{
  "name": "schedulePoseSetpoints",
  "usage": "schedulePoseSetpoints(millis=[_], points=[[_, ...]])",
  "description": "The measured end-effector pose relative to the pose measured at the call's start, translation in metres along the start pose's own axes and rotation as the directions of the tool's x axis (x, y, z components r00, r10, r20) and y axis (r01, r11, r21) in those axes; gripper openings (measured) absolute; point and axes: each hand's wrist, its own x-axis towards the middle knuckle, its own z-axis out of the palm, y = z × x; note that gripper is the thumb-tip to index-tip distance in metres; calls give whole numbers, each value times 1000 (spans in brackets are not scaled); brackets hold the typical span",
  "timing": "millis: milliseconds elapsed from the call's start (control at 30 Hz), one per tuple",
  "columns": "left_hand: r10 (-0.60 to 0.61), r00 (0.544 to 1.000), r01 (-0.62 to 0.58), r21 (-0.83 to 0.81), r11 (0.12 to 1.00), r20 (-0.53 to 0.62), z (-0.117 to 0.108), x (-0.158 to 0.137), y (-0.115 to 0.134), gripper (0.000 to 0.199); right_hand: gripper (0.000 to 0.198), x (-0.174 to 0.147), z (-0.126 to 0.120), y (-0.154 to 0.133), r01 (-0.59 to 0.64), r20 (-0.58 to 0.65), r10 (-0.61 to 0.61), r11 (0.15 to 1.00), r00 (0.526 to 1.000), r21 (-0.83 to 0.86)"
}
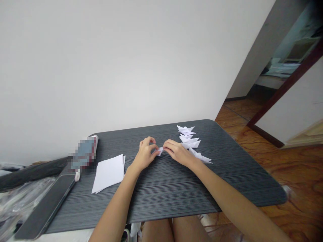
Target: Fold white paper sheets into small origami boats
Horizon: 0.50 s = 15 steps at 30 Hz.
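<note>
The grip of the left hand (145,154) pinches one end of a small folded paper (160,151) between thumb and fingers; the grip of the right hand (178,152) pinches its other end. The paper is about midway between the left and right edges of the table (161,191), nearer the far edge. Just beyond the right hand, white folded shapes (192,144) stand in a row running from near the far edge towards the near one. Towards the left edge lies a stack of white sheets (109,173); a dark flat slab (46,206) reaches the near left corner.
</note>
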Motion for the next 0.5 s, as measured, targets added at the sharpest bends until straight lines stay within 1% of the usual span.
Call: schedulePoseSetpoints(millis=[67, 133, 300, 400, 500], points=[[-13, 998, 11, 32, 999, 55, 1, -1, 0, 11, 14, 0, 2, 0, -10, 32, 9, 1000, 999, 4], [-30, 996, 25, 66, 997, 83, 2, -2, 0, 11, 14, -1, 4, -1, -16, 70, 16, 1000, 997, 11], [-36, 994, 21, 141, 990, 101, 3, -1, 5, 15, 14, -1, 7, 0, -13, 109, 10, 1000, 994, 23], [-46, 993, 28, 160, 987, 108, 2, 0, 7, 16, 14, -1, 8, 2, 2, 120, -5, 1000, 993, 19], [-60, 991, 40, 160, 986, 118, 2, -1, 7, 15, 15, -2, 9, 2, -18, 124, 17, 1000, 992, 7]])
